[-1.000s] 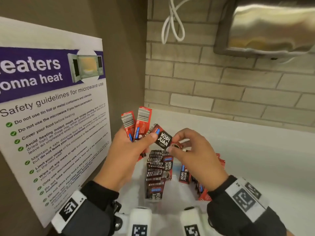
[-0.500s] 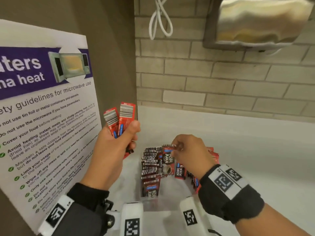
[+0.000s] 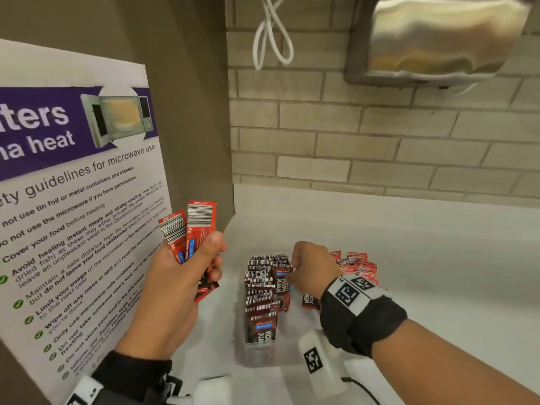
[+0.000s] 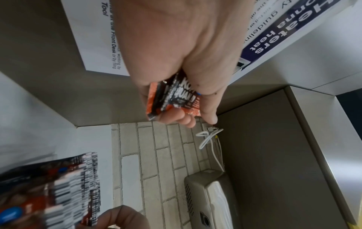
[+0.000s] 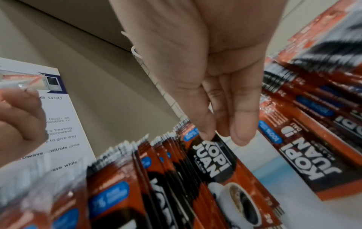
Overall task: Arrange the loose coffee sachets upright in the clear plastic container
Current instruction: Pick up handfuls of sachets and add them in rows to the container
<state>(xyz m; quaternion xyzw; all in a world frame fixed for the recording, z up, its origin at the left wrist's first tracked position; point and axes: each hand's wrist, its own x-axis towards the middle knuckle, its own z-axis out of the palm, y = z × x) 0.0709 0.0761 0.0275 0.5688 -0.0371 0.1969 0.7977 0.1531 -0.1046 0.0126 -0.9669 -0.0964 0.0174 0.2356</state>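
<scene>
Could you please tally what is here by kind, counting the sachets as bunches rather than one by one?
Hands: 2, left hand and right hand
Sachet bunches: 3, held bunch, left row, right bunch
Clear container: 1
Poster: 1
Metal dispenser: 1
White cable: 1
Total: 9

The head view looks forward and down from above at the counter (image 3: 409, 258) and brick wall (image 3: 380, 135). Each wrist view looks along its own hand from very near (both blurred at the edges). All three seem to share the poster (image 3: 73, 185) and the packed sachets (image 5: 176, 178).
</scene>
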